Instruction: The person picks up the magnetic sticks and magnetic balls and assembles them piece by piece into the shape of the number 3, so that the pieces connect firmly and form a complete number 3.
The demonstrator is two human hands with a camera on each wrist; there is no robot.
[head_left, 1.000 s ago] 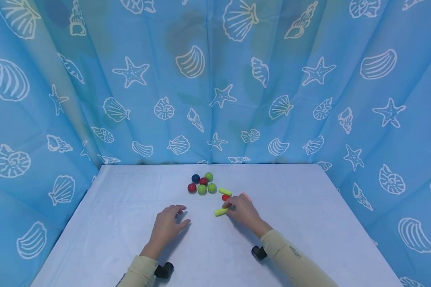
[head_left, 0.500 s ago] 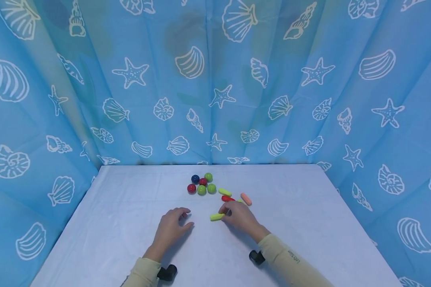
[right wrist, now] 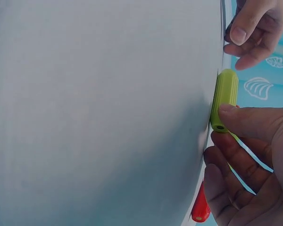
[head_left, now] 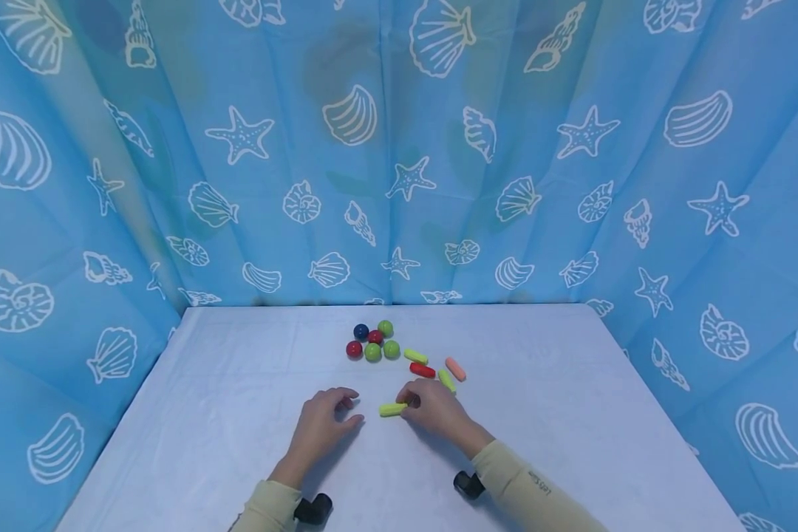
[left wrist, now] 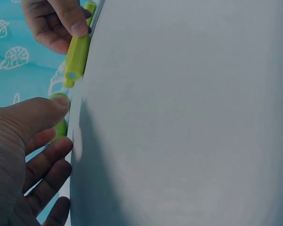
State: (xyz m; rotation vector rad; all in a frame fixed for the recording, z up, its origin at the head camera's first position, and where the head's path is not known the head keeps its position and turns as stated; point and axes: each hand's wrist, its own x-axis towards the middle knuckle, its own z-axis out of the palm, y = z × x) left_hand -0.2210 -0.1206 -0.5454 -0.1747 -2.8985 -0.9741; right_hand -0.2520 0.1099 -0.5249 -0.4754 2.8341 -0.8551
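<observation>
My right hand (head_left: 435, 410) pinches one end of a small yellow-green ridged cylinder (head_left: 391, 409) just over the table. In the right wrist view, thumb and forefinger hold this ridged cylinder (right wrist: 225, 96), and its near end has a small hole. My left hand (head_left: 324, 425) lies to its left with fingers loosely bent and nothing between them; a gap separates it from the cylinder. Beyond the right hand are a red cylinder (head_left: 422, 369), a salmon one (head_left: 455, 369), a second yellow-green one (head_left: 447, 380) and a third yellow-green one (head_left: 415, 356).
Farther back, a cluster of small balls sits left of the cylinders: a dark blue ball (head_left: 361, 332), a red ball (head_left: 354, 349), a green ball (head_left: 391, 349) and several others. The white table (head_left: 539, 355) ends at a blue shell-print curtain (head_left: 439, 214).
My right hand has drawn the yellow-green cylinder toward me and leftward, away from the other cylinders, uncovering them. My left hand has shifted slightly right.
</observation>
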